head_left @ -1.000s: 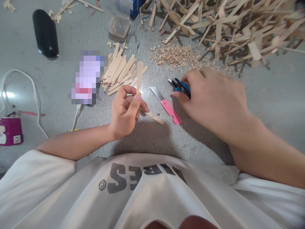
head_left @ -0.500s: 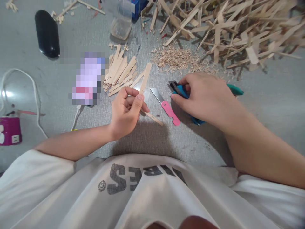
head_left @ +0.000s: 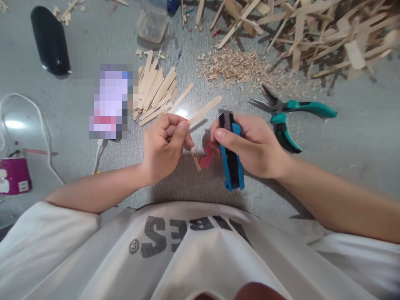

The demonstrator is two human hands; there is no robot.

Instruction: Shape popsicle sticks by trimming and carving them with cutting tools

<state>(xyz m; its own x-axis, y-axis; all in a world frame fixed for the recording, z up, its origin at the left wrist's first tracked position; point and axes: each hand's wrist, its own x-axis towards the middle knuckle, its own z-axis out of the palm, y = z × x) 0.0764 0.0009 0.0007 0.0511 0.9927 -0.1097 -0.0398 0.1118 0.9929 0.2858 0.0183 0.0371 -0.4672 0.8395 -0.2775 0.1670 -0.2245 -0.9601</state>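
Grey speckled desk fills the view, w/ the person's white printed shirt along its near edge. Both forearms come in from the near corners & meet just past that edge, around the middle.

Left hand: curled, knuckles up, thumb & forefinger pinching a flat pale wooden craft stick near its lower end; stick slants up & away to the right, free end clear of the desk. A second short wooden stick lies just below that hand's fingers.

Right hand: clenched round a blue-and-black utility knife, thumb laid across the body, blade end pointing away, tail end toward the shirt. Knife tip sits just beside the held stick; can't tell if they touch. Pink plastic-handled blade piece is partly hidden betw. the two hands.

Just right of the right hand, teal-handled pointed pliers lie on the desk, handles spread. Left & farther out: fanned pile of flat wooden sticks, w/ a white cable & magenta power strip by the left edge.

Farther still: heap of wood shavings, clear plastic tub, black oval case. Far right corner: big tangle of loose wooden sticks.
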